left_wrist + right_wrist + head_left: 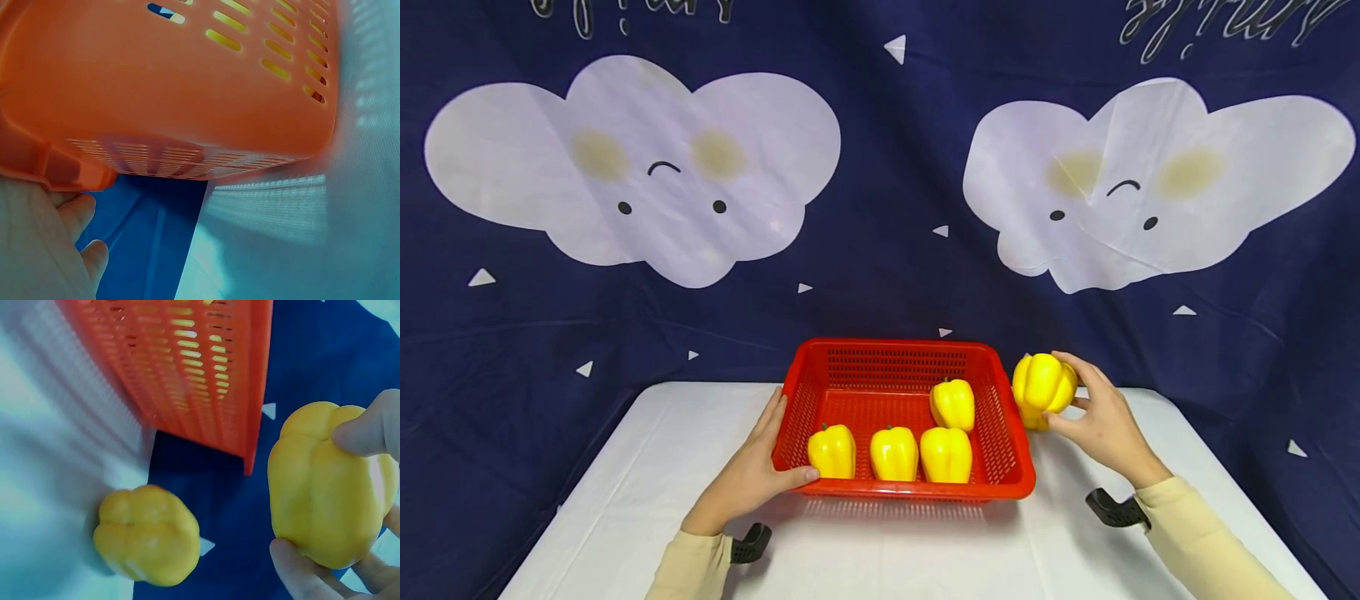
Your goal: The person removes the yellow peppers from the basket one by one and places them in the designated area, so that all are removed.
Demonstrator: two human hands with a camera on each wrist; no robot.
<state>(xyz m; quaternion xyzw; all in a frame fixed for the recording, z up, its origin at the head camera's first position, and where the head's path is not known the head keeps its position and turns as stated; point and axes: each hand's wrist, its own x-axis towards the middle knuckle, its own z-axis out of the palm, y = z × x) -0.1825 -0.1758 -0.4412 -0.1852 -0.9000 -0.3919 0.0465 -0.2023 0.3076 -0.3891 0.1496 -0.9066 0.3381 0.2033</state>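
Note:
A red plastic basket (910, 492) with slotted walls sits on the table. Several yellow bell peppers (893, 454) lie in it, most along the near wall and one at the right. My left hand (752, 479) holds the near left corner, its thumb over the front rim and its fingers along the left side; fingertips show by the rim (56, 181) in the left wrist view. My right hand (1097, 417) grips a yellow bell pepper (328, 487) between thumb and fingers, just outside the right rim. Another yellow bell pepper (147, 535) rests on the table below it, mostly hidden in the head view.
A white cloth covers the table (880, 554). Right behind the basket hangs a dark blue curtain (895, 208) printed with white clouds and small triangles. Each wrist carries a black strap mount (1116, 508).

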